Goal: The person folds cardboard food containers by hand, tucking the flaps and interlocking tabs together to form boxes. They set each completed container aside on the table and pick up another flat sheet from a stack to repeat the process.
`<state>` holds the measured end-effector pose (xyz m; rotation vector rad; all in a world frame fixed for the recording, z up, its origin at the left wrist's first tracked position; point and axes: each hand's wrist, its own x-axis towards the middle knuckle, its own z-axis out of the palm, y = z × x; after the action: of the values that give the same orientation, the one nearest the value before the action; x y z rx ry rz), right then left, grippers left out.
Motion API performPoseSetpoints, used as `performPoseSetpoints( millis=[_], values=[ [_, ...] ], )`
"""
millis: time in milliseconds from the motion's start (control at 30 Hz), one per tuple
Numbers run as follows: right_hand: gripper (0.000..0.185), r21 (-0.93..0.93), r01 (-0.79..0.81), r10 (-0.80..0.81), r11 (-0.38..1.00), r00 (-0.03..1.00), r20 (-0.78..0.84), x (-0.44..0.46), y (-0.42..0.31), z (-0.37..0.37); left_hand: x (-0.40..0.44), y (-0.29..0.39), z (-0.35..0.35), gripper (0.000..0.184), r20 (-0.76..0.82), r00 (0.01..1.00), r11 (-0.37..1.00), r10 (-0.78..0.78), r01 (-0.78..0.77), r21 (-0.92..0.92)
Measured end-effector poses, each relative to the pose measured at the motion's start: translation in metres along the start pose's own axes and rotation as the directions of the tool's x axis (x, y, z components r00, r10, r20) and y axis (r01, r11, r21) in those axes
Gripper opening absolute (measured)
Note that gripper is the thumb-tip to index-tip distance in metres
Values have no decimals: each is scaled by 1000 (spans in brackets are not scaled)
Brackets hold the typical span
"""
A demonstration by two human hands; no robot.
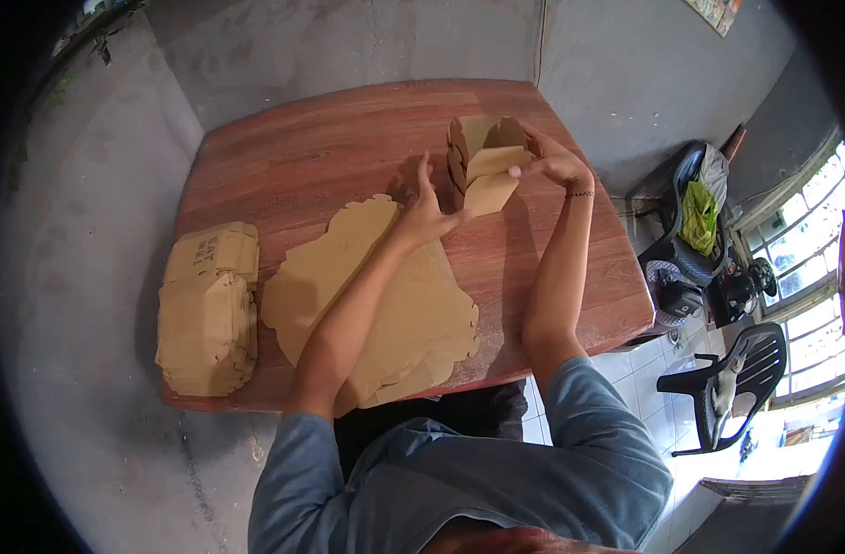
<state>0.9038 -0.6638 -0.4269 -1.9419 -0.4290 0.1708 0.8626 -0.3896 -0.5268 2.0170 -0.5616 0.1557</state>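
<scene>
A partly folded cardboard box (494,189) stands toward the back right of the table, its top open and a flap sloping down toward me. My right hand (556,164) grips the box's right side, thumb at the front and fingers behind. To the left of the box, my left hand (427,214) is open, fingers spread upward and thumb pointing at the box's lower front corner; whether the thumb touches it I cannot tell. Beneath my left forearm lie flat cardboard blanks (413,309) with notched edges, overlapping one another.
A stack of flattened cardboard pieces (208,314) lies at the table's left edge. The reddish wooden table (302,148) meets grey walls at the back and left. On the right are a black plastic chair (755,369) and another dark chair holding bags (700,217).
</scene>
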Motion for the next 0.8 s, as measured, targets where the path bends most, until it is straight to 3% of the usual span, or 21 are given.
performPoseSetpoints(
  millis=[133,233,300,367,400,467,600,633,667,700,733,800],
  values=[
    [103,73,62,-62,995,998,-1,1,-15,5,-3,19,-6,135,118,987,992,-112,105,66],
    [96,110,64,-65,992,998,7,7,-20,9,3,-1,2,131,188,980,994,-71,54,94],
    [91,106,54,-54,993,999,-8,10,-27,14,3,-4,3,123,179,977,974,-114,74,216],
    [72,38,127,-116,991,971,-210,14,-41,23,5,-14,8,120,165,983,974,-87,49,219],
    [72,36,127,-116,991,971,-207,18,-48,29,6,-20,10,116,151,987,974,-59,23,225],
    [62,-119,264,-290,957,873,-393,25,-64,41,5,-11,6,114,153,987,969,-56,17,248],
    [62,-162,299,-336,940,891,-304,17,-101,71,4,13,-10,109,228,967,965,-109,48,258],
    [58,-255,184,-255,949,925,-282,14,-108,80,4,5,-6,109,227,967,965,-113,52,257],
    [54,-348,68,-169,935,948,-269,14,-112,86,6,-6,1,105,172,985,974,-21,-19,226],
    [57,-412,40,-150,910,959,-239,18,-108,90,7,-17,7,102,114,991,976,71,-92,198],
    [57,-412,39,-149,910,960,-238,22,-101,94,6,-18,8,102,115,991,976,70,-91,197],
    [68,-585,-111,-30,803,974,-226,30,-85,101,4,-19,10,85,69,994,965,80,-95,243]
  ],
)
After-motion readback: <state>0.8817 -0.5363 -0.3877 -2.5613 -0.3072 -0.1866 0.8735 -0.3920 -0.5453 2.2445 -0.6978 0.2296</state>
